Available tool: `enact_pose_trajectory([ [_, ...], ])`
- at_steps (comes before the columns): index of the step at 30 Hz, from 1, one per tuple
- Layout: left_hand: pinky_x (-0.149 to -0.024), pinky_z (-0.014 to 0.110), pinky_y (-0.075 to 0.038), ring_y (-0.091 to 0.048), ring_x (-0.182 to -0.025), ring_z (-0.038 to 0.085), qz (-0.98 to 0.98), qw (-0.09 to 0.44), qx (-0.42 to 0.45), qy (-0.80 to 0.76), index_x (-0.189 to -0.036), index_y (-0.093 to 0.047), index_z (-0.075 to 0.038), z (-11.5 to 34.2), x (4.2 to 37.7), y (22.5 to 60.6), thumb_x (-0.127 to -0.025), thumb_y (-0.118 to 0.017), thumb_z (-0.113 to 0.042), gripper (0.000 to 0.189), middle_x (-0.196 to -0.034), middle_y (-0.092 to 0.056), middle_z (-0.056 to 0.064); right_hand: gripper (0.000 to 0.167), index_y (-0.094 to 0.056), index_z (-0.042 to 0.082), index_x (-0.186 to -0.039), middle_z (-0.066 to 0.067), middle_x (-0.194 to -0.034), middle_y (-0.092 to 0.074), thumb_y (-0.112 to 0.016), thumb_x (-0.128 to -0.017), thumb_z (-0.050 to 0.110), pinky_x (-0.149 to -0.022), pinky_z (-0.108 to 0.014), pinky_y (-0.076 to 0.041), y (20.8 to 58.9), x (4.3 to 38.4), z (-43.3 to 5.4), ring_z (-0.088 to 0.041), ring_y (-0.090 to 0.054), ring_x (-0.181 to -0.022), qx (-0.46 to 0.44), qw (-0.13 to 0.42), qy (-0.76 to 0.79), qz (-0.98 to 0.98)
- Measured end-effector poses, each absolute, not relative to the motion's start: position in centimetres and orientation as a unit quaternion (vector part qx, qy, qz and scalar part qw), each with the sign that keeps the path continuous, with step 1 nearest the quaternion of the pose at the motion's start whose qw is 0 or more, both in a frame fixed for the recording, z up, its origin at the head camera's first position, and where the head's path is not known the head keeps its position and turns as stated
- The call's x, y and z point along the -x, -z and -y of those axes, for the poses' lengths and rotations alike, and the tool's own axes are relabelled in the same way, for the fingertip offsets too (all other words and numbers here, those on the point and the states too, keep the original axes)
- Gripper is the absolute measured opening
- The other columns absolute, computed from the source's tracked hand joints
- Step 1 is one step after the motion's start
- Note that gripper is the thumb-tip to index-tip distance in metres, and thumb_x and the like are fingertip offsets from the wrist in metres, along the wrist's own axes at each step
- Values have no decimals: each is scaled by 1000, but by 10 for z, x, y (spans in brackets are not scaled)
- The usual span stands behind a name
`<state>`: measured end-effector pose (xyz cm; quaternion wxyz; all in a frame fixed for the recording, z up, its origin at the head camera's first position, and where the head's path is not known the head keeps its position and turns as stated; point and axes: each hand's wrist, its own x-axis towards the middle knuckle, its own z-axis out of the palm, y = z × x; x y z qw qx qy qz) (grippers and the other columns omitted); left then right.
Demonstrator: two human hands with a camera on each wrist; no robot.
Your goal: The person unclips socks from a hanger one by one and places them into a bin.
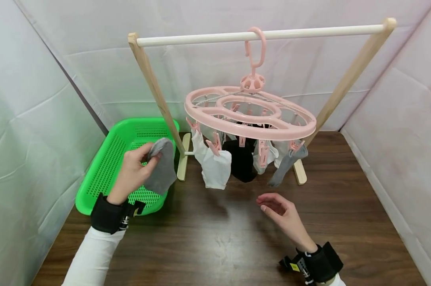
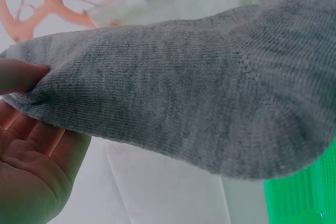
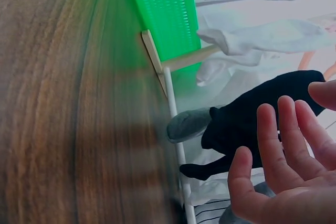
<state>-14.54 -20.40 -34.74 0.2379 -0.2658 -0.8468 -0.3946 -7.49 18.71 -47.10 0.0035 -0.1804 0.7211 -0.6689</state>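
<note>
A grey sock (image 1: 162, 169) hangs from my left hand (image 1: 134, 169), which pinches it at one end between thumb and fingers above the green basket (image 1: 93, 186). In the left wrist view the sock (image 2: 173, 93) stretches across the picture. My right hand (image 1: 283, 216) holds nothing, its fingers loosely bent, below the pink clip hanger (image 1: 236, 128). Clipped along the hanger are a white sock (image 1: 216, 169), a black sock (image 1: 241, 161), a grey sock (image 1: 288, 165) and several others, partly hidden behind these. The right wrist view shows the black sock (image 3: 252, 106) beyond my right fingers.
The hanger hooks over a white rod (image 1: 201, 39) between two wooden posts (image 1: 347, 83). Wooden feet (image 1: 299, 172) stand on the brown table (image 1: 215, 238). Pale sheets (image 1: 397, 107) enclose the back and sides. Several pink clothespins (image 1: 263, 153) dangle from the hanger's ring.
</note>
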Motion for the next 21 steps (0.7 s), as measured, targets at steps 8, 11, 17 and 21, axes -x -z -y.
enact_pose_trajectory([
  [8,-52,20,-32,-44,-54,10,870,203,223,389,-97,-66,4,227,159,348,-87,-62,12,13,-68,-57,7,20,-59,-7,-115,-24,-110,-62,-57,-95,-4,-83,-27,-52,476,73,-185,-18,-63,-102,182,10,662,-727],
  [11,-52,24,-29,-38,-52,12,879,184,210,386,-97,-64,3,238,165,349,-89,-62,8,9,-65,-52,6,19,-60,-8,-114,-24,-109,-62,-57,-95,-3,-83,-27,-52,475,72,-184,-17,-63,-101,179,11,665,-725],
  [17,-57,19,-36,-48,-63,6,895,138,156,395,-104,-64,6,261,180,357,-93,-61,2,13,-78,-63,18,18,-60,-8,-112,-26,-108,-62,-57,-96,0,-84,-27,-51,473,72,-181,-15,-63,-100,171,17,672,-721],
  [21,-66,15,-43,-54,-79,-3,898,96,127,410,-116,-61,8,274,185,363,-95,-59,-1,24,-100,-66,27,18,-60,-9,-112,-28,-107,-61,-56,-97,-1,-84,-28,-51,475,71,-179,-16,-63,-100,170,24,680,-712],
])
